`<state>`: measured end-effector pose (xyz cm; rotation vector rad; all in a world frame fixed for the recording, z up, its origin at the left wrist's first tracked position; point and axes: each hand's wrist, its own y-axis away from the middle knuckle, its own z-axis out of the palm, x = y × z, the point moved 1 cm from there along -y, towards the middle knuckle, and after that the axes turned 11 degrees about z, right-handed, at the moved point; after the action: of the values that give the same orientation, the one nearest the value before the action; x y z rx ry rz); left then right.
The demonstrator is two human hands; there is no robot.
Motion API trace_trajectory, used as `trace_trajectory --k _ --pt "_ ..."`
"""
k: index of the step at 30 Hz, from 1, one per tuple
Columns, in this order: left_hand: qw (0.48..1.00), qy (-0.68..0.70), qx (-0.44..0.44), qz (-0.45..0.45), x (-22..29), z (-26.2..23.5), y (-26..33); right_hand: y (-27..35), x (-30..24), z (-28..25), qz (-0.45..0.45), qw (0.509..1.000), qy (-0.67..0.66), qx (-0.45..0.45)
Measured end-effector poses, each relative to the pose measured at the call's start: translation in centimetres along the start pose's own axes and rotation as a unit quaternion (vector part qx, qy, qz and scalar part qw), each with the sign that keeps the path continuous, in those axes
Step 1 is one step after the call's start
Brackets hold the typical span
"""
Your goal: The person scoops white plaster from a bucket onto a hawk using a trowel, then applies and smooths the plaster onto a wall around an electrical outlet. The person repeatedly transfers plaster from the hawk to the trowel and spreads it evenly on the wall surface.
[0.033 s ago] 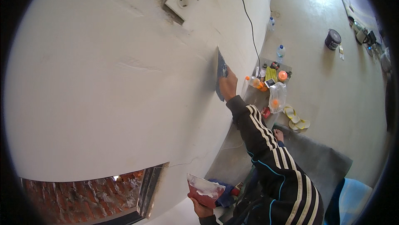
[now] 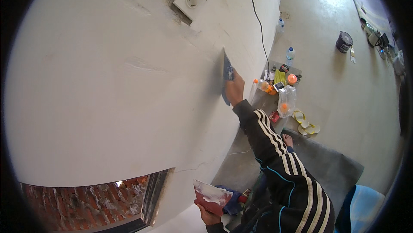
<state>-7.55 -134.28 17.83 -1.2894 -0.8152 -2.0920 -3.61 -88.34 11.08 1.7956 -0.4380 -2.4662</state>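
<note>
My right hand grips a wide putty knife, its fingers wrapped around the back of the blade. The blade is seen nearly edge-on against the white wall, with whitish smears near the fingers and a soft shadow to its left. Lower down, my left hand holds a broad reddish spatula by its side. White filler lies over its upper part. Several rough streaks mark the wall left of the putty knife.
Above is a wall socket with a plugged-in cable; raw plaster shows beside it. A framed opening with bricks lies lower left. Bottles, a plastic bag and flip-flops are on the floor, a dark bucket farther off.
My right hand and the putty knife have shifted slightly left along the wall. The view has moved a little; my left hand keeps its place.
</note>
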Motion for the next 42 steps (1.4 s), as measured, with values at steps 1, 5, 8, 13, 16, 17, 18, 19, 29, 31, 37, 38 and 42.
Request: trace_trajectory --k 1,5,8,13,16,17,18,19,29,31,37,38,42 --pt "1.000 -0.007 0.015 0.000 -0.3 -0.6 -0.2 1.0 -1.0 0.5 -0.030 0.999 0.024 -0.002" --pt "0.999 -0.028 0.017 -0.006 -0.7 -1.7 -0.2 7.5 -4.7 1.5 -0.183 0.982 0.014 -0.033" --pt "1.000 -0.006 0.009 -0.029 -0.6 -1.3 -0.9 12.5 -6.5 0.6 -0.222 0.967 0.015 -0.126" --pt "0.999 -0.041 -0.008 -0.009 0.5 0.2 -2.1 9.5 -6.4 -1.7 -0.281 0.957 0.003 -0.070" --pt "0.999 -0.037 0.007 -0.009 0.9 0.1 -1.7 2.9 -5.1 -1.8 -0.260 0.963 0.034 0.054" --pt "0.999 -0.035 0.013 -0.011 0.9 -0.2 -1.5 2.0 -4.6 -1.1 -0.252 0.966 0.047 0.044" --pt "1.000 -0.024 -0.005 -0.005 0.8 -0.4 -1.4 1.4 -4.4 -0.2 -0.239 0.969 0.058 0.036" --pt "0.999 -0.037 0.019 -0.006 0.7 -0.9 -1.3 1.2 -4.2 0.8 -0.208 0.975 0.072 0.027" --pt "0.999 -0.006 0.036 -0.037 -0.2 -3.1 -1.4 15.9 -4.2 0.4 -0.296 0.933 0.105 -0.174" --pt "0.999 0.004 0.026 -0.024 0.0 -2.7 -1.6 13.7 -3.9 -1.5 -0.325 0.934 -0.007 -0.147" --pt "0.999 -0.017 0.032 0.002 0.0 -2.4 -0.6 1.1 -3.6 1.2 -0.093 0.991 -0.015 0.092" --pt "1.000 -0.013 0.019 0.011 -0.1 -2.5 -0.6 0.3 -4.0 2.1 -0.104 0.991 0.000 0.087" --pt "0.999 0.030 -0.041 0.021 -0.3 -2.8 -0.4 3.8 -6.3 3.9 -0.157 0.984 0.067 0.044"
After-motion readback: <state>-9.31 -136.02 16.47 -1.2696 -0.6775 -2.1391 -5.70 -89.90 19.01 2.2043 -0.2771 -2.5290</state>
